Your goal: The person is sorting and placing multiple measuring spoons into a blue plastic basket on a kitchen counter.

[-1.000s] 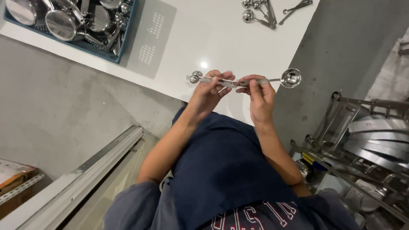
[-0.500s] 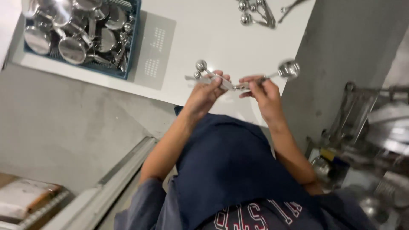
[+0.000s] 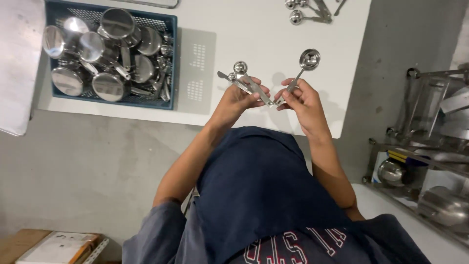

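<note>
Two hands meet just above the middle of the frame, over the near edge of a white bench.

The left hand has its fingers closed on the handles of some small metal measuring spoons. Their little round bowls stick out up and to the left of the hand. How many spoons are in the bunch is hard to tell.

The right hand pinches the thin handle of a bigger measuring spoon. Its fingers are closed tight on the handle. The round bowl of this spoon points up and a bit to the right, above the hand. The handle ends of both sets come together between the two hands, so the spoons look joined there.

In the upper left of the frame a blue crate sits on the bench. It is full of shiny metal measuring cups, all piled up. Just to the right of the crate lies a flat grey sheet with small marks on it.

At the top edge, right of the middle, more loose spoons lie on the bench, well apart from the hands.

On the right side of the frame stands a metal rack holding more shiny metal things. In the lower left corner is a box on a wooden surface.
</note>
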